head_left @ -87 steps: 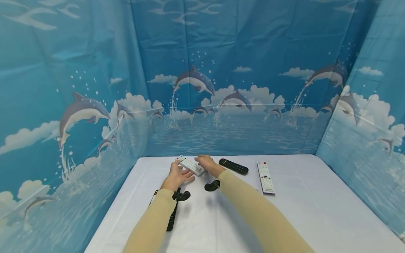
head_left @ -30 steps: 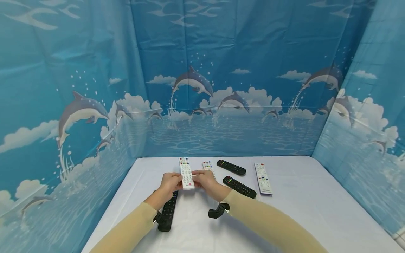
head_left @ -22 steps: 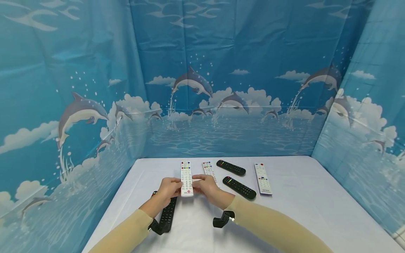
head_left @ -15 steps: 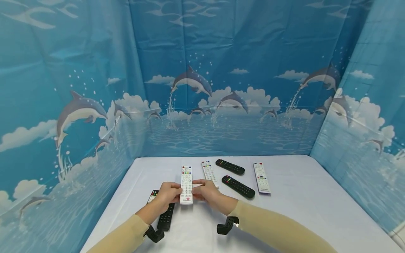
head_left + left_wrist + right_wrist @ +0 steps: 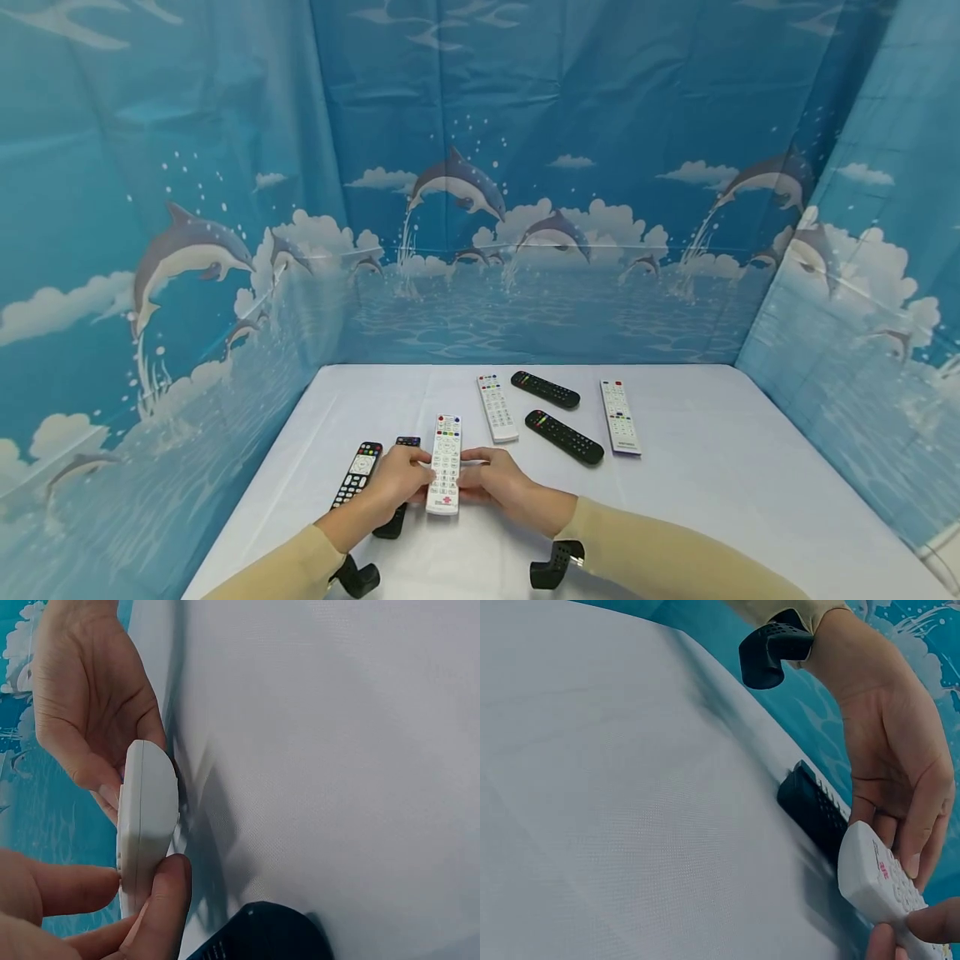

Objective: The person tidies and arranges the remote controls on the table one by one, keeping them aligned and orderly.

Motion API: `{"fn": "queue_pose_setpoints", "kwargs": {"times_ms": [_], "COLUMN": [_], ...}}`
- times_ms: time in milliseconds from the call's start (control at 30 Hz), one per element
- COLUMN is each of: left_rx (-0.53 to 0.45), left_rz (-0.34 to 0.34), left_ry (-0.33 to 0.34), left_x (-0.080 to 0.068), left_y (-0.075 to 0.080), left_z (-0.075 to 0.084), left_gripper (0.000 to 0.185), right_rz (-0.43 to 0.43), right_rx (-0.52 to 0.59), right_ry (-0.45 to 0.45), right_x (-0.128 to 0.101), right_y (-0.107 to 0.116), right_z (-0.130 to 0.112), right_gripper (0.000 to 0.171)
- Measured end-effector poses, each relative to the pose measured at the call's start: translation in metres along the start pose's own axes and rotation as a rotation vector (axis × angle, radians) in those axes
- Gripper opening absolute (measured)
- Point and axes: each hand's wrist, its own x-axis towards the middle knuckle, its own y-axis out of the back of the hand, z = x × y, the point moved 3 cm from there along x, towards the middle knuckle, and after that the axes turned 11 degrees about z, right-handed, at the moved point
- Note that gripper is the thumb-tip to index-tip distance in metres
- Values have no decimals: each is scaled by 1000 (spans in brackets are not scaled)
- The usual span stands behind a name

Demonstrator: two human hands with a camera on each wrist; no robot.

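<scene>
— Axis first: which way does the white remote (image 5: 445, 463) run?

— Lengthwise away from you, coloured buttons at the far end, low over the counter (image 5: 712, 500); from the wrist views it seems just clear of the cloth.

— And your grip?

— Your left hand (image 5: 399, 483) pinches its left edge and your right hand (image 5: 498, 487) its right edge, level at the near half. A black remote (image 5: 390, 517) lies just under your left hand.

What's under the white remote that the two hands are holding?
Under the white remote lies the white tablecloth. The left hand and right hand grip its sides. Whether it touches the cloth cannot be told. A black remote lies beside it.
</scene>
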Motion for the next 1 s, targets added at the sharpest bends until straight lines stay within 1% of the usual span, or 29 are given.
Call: {"fn": "queue_pose_setpoints", "kwargs": {"times_ms": [133,367,467,600,667,800,900,1000], "left_rx": [34,71,84,76,82,150,202,213], "left_rz": [0,-28,-34,-38,-37,-21,-13,-20], "left_ry": [9,20,33,39,24,-47,-93,-121], "left_x": [-4,-10,-11,-13,-13,-12,-12,-13], "left_y": [-1,1,2,3,4,5,6,7], "left_z": [1,3,2,3,3,5,5,6], "left_gripper": [33,26,27,30,30,26,22,22], "right_rz": [1,-14,-25,-33,-28,-13,3,20], "right_rx": [-25,-78,-94,-87,-75,-70,-94,-117], "right_ry": [-10,-53,-81,-105,-108,-99,-74,-48], "right_x": [-5,-14,-17,-18,-16,-13,-12,-12], "right_y": [0,-1,-2,-2,-2,0,0,-1], "right_z": [2,2,1,2,3,5,7,9], "right_gripper": [57,56,53,50,49,48,48,47]}}
